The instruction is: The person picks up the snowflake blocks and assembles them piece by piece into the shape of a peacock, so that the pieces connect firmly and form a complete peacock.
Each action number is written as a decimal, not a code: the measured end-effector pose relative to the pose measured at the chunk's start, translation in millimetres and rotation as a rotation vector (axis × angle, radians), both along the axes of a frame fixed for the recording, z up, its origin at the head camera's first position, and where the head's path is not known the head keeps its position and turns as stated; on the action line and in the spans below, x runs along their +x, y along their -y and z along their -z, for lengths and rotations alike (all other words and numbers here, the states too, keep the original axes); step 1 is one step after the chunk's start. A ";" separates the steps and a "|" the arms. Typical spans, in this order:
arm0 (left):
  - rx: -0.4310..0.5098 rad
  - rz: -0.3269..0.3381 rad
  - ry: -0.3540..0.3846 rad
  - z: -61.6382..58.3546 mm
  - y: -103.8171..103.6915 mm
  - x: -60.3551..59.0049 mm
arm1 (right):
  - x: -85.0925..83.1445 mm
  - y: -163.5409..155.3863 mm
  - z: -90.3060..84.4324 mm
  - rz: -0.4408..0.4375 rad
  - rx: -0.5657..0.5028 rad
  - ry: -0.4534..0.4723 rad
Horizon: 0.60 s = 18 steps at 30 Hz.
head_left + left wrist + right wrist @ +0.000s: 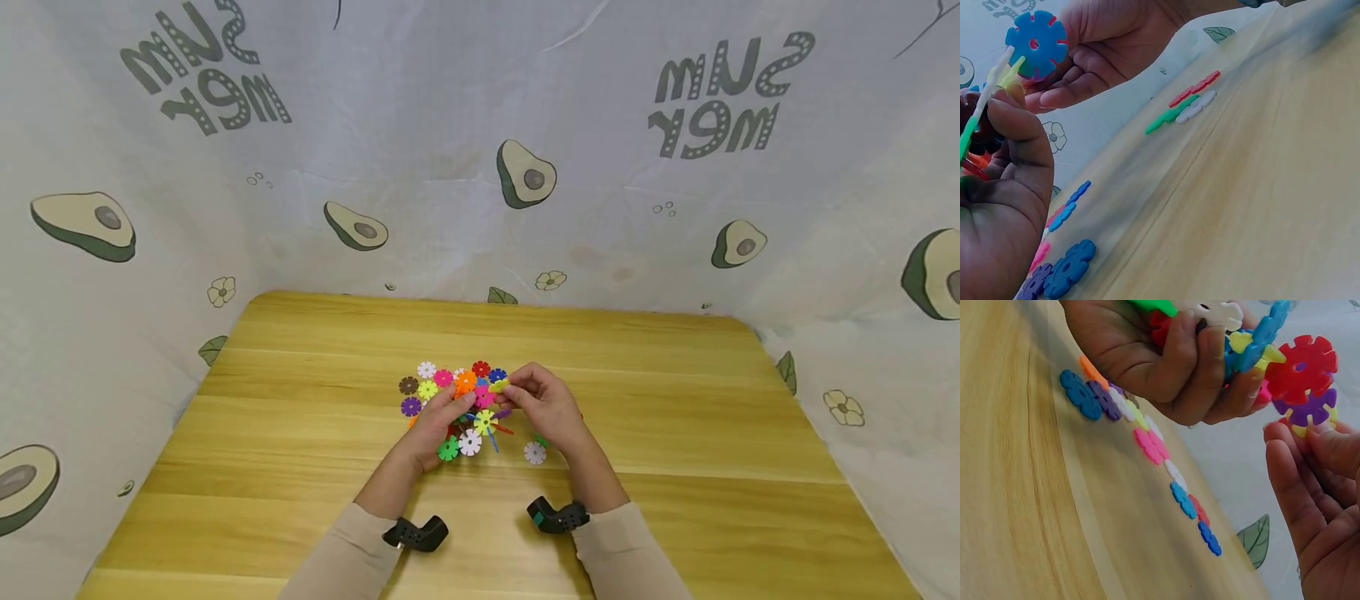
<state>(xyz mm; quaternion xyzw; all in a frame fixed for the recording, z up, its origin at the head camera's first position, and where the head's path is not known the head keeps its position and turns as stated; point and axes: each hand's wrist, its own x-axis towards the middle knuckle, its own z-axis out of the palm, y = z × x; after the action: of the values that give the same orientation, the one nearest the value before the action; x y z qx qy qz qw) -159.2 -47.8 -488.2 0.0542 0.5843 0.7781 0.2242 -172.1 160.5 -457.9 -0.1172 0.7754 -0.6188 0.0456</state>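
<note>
My left hand (435, 423) grips a cluster of joined plastic snowflake discs (486, 422) in many colours, held up above the table. Orange, pink, yellow, white and green discs stick out from it at different angles. On the cluster's right side my right hand (553, 410) pinches a yellow snowflake disc (498, 387) between thumb and fingers. In the right wrist view, a purple disc (1305, 410) and a red disc (1302, 369) sit right by the right fingertips. Whether the pinched disc is joined to the cluster I cannot tell. The left palm hides part of the cluster.
Several loose discs lie flat on the wooden table (300, 433) behind and left of the hands, among them a brown disc (408, 385) and a purple one (411, 406). A white disc (535, 452) lies near the right forearm. A printed cloth (450, 192) hangs around the table.
</note>
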 end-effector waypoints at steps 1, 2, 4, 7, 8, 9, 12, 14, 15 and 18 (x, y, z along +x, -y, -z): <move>0.019 0.006 -0.001 -0.6 0.1 0.0 | 0.0 0.6 0.1 -0.002 -0.009 0.003; 0.034 0.009 -0.001 -1.1 0.2 0.2 | 0.0 1.2 0.3 -0.005 -0.019 0.003; 0.047 0.014 0.001 -1.9 0.8 0.7 | 0.1 2.1 1.0 -0.017 -0.040 0.001; 0.046 0.015 0.004 -1.6 1.3 0.9 | 0.3 2.6 2.4 -0.030 -0.065 0.008; 0.043 0.014 0.004 -1.1 1.5 0.9 | 0.0 2.2 2.9 -0.029 -0.062 0.011; 0.039 0.015 0.001 -0.6 1.6 0.7 | -0.3 1.3 3.4 -0.029 -0.059 0.015; 0.027 0.005 -0.016 0.3 0.5 0.1 | -3.1 -5.3 4.0 -0.032 -0.035 0.021; 0.005 -0.027 -0.036 -0.5 -0.3 -0.5 | -5.9 -13.2 3.8 -0.016 0.004 0.018; -0.008 -0.048 -0.048 -1.0 -0.9 -0.9 | -7.2 -18.0 3.6 0.008 0.044 0.014; -0.002 -0.108 -0.059 -2.8 -1.6 -2.1 | -9.6 -33.2 3.2 0.102 0.245 0.029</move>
<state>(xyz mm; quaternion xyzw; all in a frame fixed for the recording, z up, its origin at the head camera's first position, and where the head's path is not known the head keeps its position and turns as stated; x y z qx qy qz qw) -161.2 -46.3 -485.4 0.0453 0.5937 0.7864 0.1644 -181.7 193.7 -461.1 -0.0622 0.8493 -0.5227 0.0391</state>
